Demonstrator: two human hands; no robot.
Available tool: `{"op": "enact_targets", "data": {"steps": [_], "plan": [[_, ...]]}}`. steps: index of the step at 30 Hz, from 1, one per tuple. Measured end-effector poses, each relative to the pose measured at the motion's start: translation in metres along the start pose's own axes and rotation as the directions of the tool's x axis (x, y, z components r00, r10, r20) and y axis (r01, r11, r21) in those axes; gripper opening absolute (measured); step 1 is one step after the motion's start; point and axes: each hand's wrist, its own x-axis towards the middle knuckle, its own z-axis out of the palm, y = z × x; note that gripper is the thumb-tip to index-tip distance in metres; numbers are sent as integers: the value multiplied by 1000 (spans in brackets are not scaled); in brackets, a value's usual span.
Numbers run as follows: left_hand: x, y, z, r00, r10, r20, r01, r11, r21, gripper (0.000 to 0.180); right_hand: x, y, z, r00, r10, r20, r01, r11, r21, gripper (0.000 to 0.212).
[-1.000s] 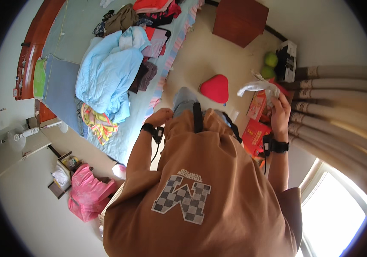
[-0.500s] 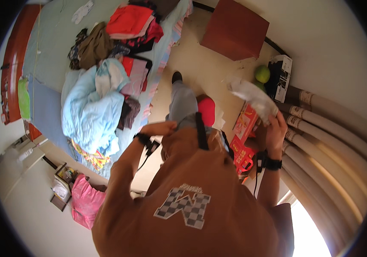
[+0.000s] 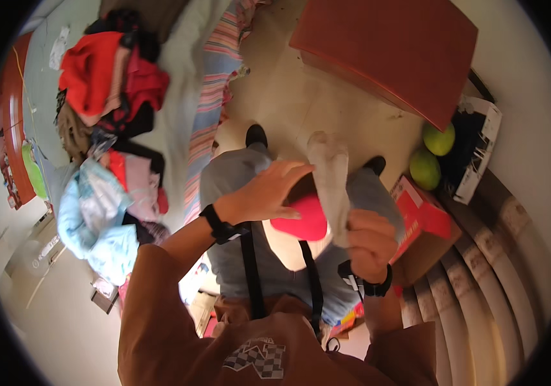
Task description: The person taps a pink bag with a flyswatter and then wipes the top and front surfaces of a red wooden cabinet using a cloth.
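Note:
A pair of long whitish socks (image 3: 328, 177) hangs out in front of me, between my knees. My right hand (image 3: 370, 239) is closed round their near end, its fingers curled. To the left of the socks, my left hand (image 3: 264, 193) is open, thumb and fingers apart, with nothing in it. Its fingertips come close to the socks; whether they touch, I cannot tell. Below the hands shows a bright red rounded thing (image 3: 302, 220), partly covered by the left hand and the socks.
Folded red clothes (image 3: 95, 80) and a light blue quilted cloth (image 3: 92, 215) lie on the bed at left. A reddish-brown cabinet (image 3: 391, 51) stands ahead. Two green round fruits (image 3: 425, 168) sit beside a black-and-white box (image 3: 475, 154). A red carton (image 3: 420, 222) and beige curtains (image 3: 500, 257) are at right.
My knees are now bent and spread. The socks have come from my right side to the middle in my right hand. My left hand has moved forward beside them and opened.

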Motion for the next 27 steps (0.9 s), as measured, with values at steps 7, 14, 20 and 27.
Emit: {"op": "enact_targets", "data": {"steps": [7, 14, 20, 27], "plan": [[127, -130, 76, 929, 359, -90, -351, 932, 94, 60, 15, 140, 14, 947, -221, 233, 233, 972, -27, 19], [151, -169, 101, 932, 361, 12, -342, 872, 350, 40, -40, 179, -16, 961, -187, -205, 149, 971, -188, 18], [139, -86, 94, 926, 240, -291, -271, 960, -70, 32, -17, 114, -71, 772, -51, -633, 167, 978, 124, 29], [126, -62, 118, 997, 80, -23, -83, 935, -345, 36, -30, 158, -83, 840, 31, -542, 48, 990, 131, 45]]}}
